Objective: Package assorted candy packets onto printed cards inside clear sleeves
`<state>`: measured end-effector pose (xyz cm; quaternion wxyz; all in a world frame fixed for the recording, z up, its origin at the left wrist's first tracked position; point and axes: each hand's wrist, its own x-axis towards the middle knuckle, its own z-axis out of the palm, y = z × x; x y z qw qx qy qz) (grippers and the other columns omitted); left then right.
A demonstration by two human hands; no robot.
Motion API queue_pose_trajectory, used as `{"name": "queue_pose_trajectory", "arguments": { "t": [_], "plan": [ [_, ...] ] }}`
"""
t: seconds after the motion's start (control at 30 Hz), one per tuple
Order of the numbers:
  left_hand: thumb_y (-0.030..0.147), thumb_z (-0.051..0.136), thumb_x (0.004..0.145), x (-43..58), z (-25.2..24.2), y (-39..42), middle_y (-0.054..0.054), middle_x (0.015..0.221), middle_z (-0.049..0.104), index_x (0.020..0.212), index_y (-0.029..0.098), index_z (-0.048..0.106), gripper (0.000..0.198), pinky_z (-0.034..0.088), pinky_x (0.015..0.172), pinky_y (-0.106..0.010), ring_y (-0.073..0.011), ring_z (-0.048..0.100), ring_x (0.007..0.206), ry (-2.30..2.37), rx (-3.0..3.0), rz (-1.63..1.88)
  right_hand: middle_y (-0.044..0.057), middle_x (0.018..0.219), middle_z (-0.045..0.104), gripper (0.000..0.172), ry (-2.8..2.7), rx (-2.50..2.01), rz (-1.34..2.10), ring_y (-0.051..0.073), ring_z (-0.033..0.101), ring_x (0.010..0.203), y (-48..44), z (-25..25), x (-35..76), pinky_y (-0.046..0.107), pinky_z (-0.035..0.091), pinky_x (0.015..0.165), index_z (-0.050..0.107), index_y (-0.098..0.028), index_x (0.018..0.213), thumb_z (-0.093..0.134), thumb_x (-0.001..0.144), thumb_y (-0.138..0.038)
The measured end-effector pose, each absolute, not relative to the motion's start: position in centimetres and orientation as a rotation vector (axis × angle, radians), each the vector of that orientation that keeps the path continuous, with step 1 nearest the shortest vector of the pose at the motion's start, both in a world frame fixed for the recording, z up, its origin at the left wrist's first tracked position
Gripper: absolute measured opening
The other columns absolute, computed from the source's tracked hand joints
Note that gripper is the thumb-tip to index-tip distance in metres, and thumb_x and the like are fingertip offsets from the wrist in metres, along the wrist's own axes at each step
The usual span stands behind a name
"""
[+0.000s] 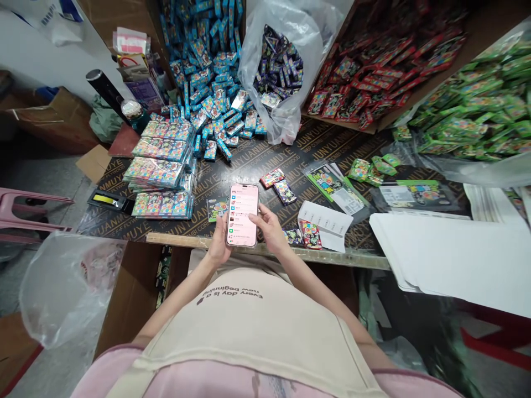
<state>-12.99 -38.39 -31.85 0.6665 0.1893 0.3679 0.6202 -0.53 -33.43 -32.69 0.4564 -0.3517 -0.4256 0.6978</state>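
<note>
A smartphone [242, 214] with a lit pink-white screen is held upright over the near edge of the worktable [257, 160]. My left hand [218, 246] cups its lower left side, fingers wrapped behind it. My right hand [270, 228] grips the phone's right edge, thumb reaching toward the screen. Small red and dark card packets [278, 184] lie on the table just beyond the phone, and two more packets [305, 234] sit by my right wrist.
Stacked flat card packs [161, 166] stand at left. A heap of blue packets [207, 72], a clear bag of dark packets [279, 69], a box of red packets [373, 61] and green packets [477, 105] fill the back. White sheets [452, 260] lie right; a plastic bag [66, 287] hangs lower left.
</note>
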Motion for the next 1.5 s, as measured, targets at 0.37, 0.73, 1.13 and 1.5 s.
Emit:
{"name": "queue_pose_trajectory", "arguments": {
  "t": [0.37,0.73,1.13,1.5],
  "plan": [
    [0.064,0.056,0.081,-14.0,-30.9,-37.6,-0.010,0.130,0.063,0.129,0.020,0.055,0.065,0.043,0.106,-0.044,-0.0303,0.053,0.127,0.791,0.388,1.405,0.009,0.118,0.064,0.073,-1.257,-1.010,1.453,0.017,0.065,0.088,-33.3,-34.4,0.8,0.033,0.054,0.079,0.033,-0.025,0.146,0.052,0.086,-0.061],
    [0.032,0.064,0.070,-17.8,-27.1,-36.0,-0.007,0.142,0.053,0.141,0.031,0.037,0.076,0.047,0.099,-0.058,-0.0363,0.050,0.129,0.585,0.557,1.388,0.014,0.123,0.062,0.044,-2.166,-1.034,0.696,0.027,0.056,0.111,-37.2,-39.6,0.2,0.045,0.047,0.091,0.050,-0.018,0.135,0.043,0.096,-0.038],
    [0.000,0.060,0.050,-17.7,-27.4,-36.3,-0.006,0.141,0.055,0.145,0.035,0.031,0.105,0.047,0.099,-0.062,-0.0375,0.048,0.131,0.643,0.605,1.367,0.014,0.112,0.066,0.037,-2.254,-1.065,0.555,0.027,0.058,0.102,-37.1,-39.7,-0.1,0.042,0.047,0.083,0.055,-0.018,0.128,0.041,0.097,-0.035],
    [0.008,0.073,0.053,-17.9,-27.6,-36.7,-0.011,0.134,0.060,0.143,0.026,0.036,0.099,0.042,0.107,-0.055,-0.0374,0.047,0.132,0.659,0.641,1.364,0.011,0.115,0.066,0.035,-2.270,-1.069,0.607,0.025,0.057,0.102,-37.1,-39.6,-0.1,0.040,0.045,0.083,0.054,-0.018,0.127,0.042,0.098,-0.034]
  ]
}}
